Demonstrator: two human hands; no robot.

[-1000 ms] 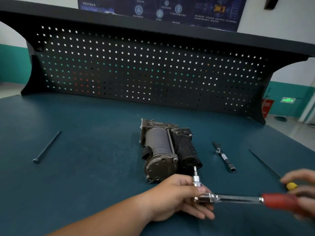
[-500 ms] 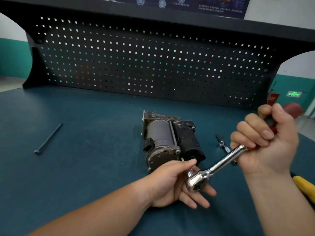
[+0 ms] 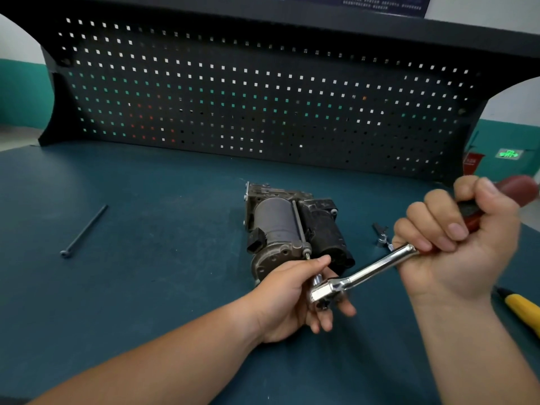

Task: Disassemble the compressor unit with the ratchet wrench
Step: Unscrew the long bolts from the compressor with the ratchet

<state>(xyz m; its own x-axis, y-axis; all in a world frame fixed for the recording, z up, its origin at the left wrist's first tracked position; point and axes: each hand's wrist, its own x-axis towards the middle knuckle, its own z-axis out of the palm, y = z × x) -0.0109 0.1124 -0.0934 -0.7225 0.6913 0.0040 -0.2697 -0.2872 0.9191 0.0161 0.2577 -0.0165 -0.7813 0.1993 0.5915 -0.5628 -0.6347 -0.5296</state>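
The grey-and-black metal compressor unit [image 3: 292, 229] lies on its side midway across the dark teal counter [image 3: 146, 287], apart from the black perforated back panel [image 3: 263, 97] behind it. Broad mat opens to its left, where a long thin dark bolt [image 3: 84, 230] lies well apart.

The left hand [image 3: 286, 299] sits just in front of the unit's near end, thumb and fingers curled about the socket end of the chrome, red-handled ratchet wrench [image 3: 380, 266]. The right hand [image 3: 461, 247] is clenched round the handle, raised to the unit's right.

The dark poster [image 3: 380, 4] along the top edge carries writing too small to read, and the green lit sign [image 3: 510, 154] beyond the counter is equally illegible.

A yellow-handled tool [image 3: 523, 309] is cut off by the right edge. A small silver tool piece [image 3: 381, 235] is partly hidden behind the right hand. Whether the socket touches the unit cannot be told.
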